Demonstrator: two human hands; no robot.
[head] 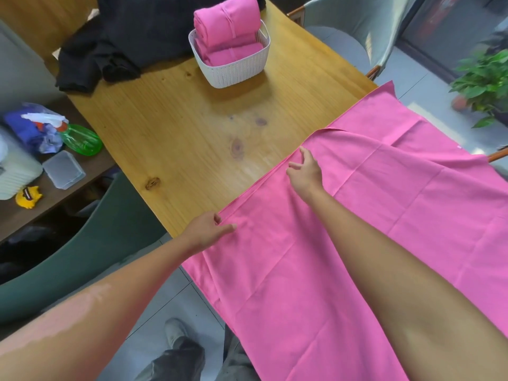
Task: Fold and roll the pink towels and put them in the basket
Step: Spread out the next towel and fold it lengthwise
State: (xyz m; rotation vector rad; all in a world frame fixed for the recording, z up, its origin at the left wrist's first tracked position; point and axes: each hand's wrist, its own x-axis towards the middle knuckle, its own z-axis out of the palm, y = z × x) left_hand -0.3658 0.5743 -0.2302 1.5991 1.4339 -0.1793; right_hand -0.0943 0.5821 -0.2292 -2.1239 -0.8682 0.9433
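I judge I'm in the folding step: the big pink towel [357, 215] lies spread over the wooden table [178, 127] corner, draping off its near edges, creased in a grid, its long edge doubled over. My left hand [209, 229] pinches that edge near me, while my right hand [305, 171] hovers with fingers loosely spread, gripping nothing. Next I'd need an even fold before rolling; the white basket [233, 70] further back already holds rolled towels [228, 26].

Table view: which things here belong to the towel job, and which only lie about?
Job: flat pink towel; rolled towels; white basket; left hand; right hand.
Lying about: black cloth; green spray bottle; clear box; plant.
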